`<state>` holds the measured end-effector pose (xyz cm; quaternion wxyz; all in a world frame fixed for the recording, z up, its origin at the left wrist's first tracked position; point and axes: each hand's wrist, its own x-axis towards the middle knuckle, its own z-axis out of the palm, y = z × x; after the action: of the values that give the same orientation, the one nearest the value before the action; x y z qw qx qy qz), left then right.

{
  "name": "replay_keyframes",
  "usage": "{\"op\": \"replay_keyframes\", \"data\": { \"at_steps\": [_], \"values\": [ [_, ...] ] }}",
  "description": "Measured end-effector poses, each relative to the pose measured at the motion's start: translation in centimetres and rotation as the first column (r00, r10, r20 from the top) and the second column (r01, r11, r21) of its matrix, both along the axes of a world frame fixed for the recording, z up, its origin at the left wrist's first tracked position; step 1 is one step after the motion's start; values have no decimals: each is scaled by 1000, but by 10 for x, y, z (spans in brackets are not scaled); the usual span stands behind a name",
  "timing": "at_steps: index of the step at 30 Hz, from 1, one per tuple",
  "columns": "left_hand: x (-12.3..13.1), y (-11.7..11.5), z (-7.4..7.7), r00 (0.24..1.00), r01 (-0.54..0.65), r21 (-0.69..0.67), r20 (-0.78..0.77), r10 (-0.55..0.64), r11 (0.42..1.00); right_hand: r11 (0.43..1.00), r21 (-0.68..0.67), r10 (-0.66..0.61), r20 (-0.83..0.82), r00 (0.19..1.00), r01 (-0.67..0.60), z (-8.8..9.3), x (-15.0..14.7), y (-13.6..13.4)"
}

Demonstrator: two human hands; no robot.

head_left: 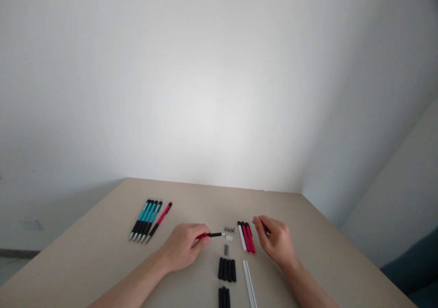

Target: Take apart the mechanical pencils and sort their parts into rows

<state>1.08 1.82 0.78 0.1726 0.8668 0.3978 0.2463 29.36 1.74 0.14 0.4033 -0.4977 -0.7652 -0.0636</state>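
My left hand (186, 245) is closed around a red pen barrel with a black grip (215, 234), its thin pale tip pointing right. That tip is above or beside a few small white pieces (229, 238) and a row of small grey metal cone tips (229, 229). My right hand (273, 236) is curled with thumb and fingertips pressed together, just right of the capped barrels. Whatever it may hold is too small or hidden to make out. Those barrels, one white (242, 237) and some red (248, 238), lie side by side with black clips.
Several teal-and-black pens (146, 220) and one red-and-black pen (159, 222) lie at left. Grey springs (226, 250), black grips (227, 269), more black tubes (224, 297) and thin white refills (249, 284) lie nearer me. A wall borders the table (205, 198) at the back.
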Motion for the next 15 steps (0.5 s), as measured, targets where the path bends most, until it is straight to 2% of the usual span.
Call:
{"op": "replay_keyframes", "data": {
  "at_steps": [5, 11, 15],
  "values": [
    [-1, 2, -2, 999, -47, 11, -3, 47, 999, 1000, -20, 11, -22, 1000, -12, 4, -4, -1],
    [-7, 4, -6, 999, -45, 0, 15, 45, 999, 974, -197, 104, -56, 993, -113, 7, -19, -4],
    [-11, 2, -7, 996, -73, -34, 45, 75, 997, 970, -217, 93, -77, 993, -108, 6, -27, -8]
  ]
}}
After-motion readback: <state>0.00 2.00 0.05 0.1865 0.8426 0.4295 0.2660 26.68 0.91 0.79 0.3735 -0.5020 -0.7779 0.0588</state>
